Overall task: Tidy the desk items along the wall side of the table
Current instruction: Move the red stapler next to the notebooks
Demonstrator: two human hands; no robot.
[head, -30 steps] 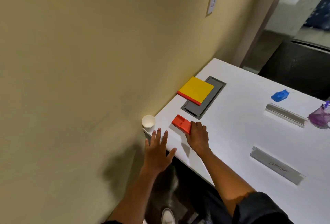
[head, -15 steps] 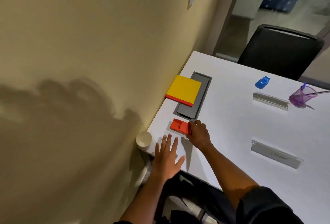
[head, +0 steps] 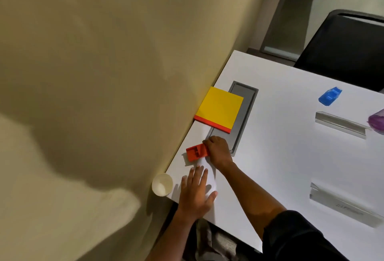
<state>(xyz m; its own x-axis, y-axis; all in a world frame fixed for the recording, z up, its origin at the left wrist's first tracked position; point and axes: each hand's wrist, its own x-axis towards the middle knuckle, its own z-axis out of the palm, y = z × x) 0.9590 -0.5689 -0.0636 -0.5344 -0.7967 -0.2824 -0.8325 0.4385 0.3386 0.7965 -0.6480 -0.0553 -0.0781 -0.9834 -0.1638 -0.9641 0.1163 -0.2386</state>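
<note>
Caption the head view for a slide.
Right hand grips an orange tray near the wall; left hand lies flat on the white table.

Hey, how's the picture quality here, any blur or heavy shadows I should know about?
Head view: a large dark shadow covers the wall; the name plate near the right edge is motion-smeared, its text unreadable; the right hand and red holder stay fairly sharp; straight table edges bow from wide-angle distortion.
</note>
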